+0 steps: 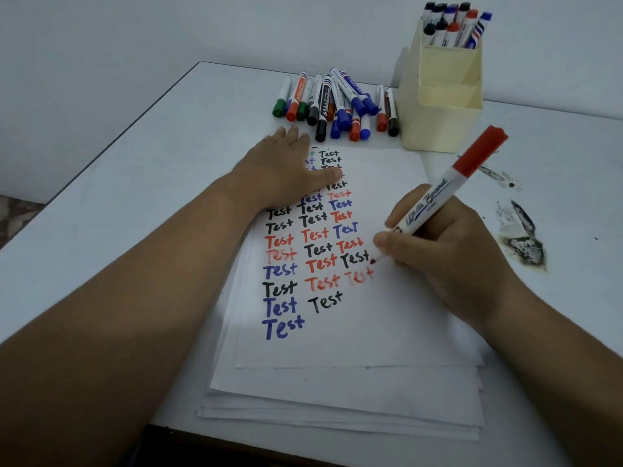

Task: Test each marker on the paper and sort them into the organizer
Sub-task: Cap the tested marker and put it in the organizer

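Observation:
A stack of white paper (371, 332) lies in front of me, its top sheet filled with rows of the word "Test" in black, red and blue. My right hand (438, 251) grips a red whiteboard marker (438, 197), cap posted on the back end, its tip touching the sheet just right of a faint red "Test". My left hand (286, 170) presses flat on the upper part of the sheet. A pile of capped markers (337, 102) lies beyond the paper. The cream organizer (441, 106) stands at the back right with several markers (451, 25) upright in its rear compartment.
The white table (135, 197) has its left edge running diagonally close to my left arm. Dark burnt-looking stains (522, 244) mark the surface right of the paper. A pale wall rises behind the table.

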### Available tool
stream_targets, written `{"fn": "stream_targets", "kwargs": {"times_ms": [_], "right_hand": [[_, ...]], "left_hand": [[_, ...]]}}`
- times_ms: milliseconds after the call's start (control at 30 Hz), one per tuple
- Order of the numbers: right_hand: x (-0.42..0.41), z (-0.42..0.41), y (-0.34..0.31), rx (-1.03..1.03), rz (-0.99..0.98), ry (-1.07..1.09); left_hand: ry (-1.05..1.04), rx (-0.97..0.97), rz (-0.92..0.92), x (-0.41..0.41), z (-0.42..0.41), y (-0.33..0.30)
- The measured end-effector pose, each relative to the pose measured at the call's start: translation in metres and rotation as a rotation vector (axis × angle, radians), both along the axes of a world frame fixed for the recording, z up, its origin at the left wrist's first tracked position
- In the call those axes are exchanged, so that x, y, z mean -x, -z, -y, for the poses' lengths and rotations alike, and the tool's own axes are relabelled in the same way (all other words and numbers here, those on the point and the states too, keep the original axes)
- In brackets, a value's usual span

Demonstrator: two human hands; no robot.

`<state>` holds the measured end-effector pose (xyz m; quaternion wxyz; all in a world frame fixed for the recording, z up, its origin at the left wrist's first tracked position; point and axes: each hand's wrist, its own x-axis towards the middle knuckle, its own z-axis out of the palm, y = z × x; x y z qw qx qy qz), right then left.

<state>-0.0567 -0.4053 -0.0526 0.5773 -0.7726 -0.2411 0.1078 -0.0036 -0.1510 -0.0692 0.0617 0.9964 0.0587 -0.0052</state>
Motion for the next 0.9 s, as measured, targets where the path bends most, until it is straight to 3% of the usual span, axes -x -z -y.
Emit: {"fn": "stream_targets", "kwargs": {"times_ms": [100,200,367,567,767,900], "right_hand": [[-0.007,0.001,-0.001,-0.211,-0.240,-0.015],[-0.014,0.002,0.001,-0.314,-0.309,-0.033],[-0.022,0.006,0.000,-0.354,-0.273,-0.075],[-0.021,0.008,-0.002,-0.249,-0.133,-0.087],[-0.026,0.013,0.002,-0.022,0.033,0.020],[-0.029,0.013,0.002,0.019,0.044,-0.026]], "left_hand": [[-0.007,0.030,0.022,0.001,0.000,0.000],[-0.022,0.049,0.014,0.002,-0.001,0.001],[-0.004,0.069,0.029,0.008,0.006,-0.008],[-0.011,0.142,0.047,0.015,0.008,-0.011],[0.036,0.115,0.453,0.018,0.013,-0.015],[0.316,0.107,0.699,0.019,0.019,-0.017]]}}
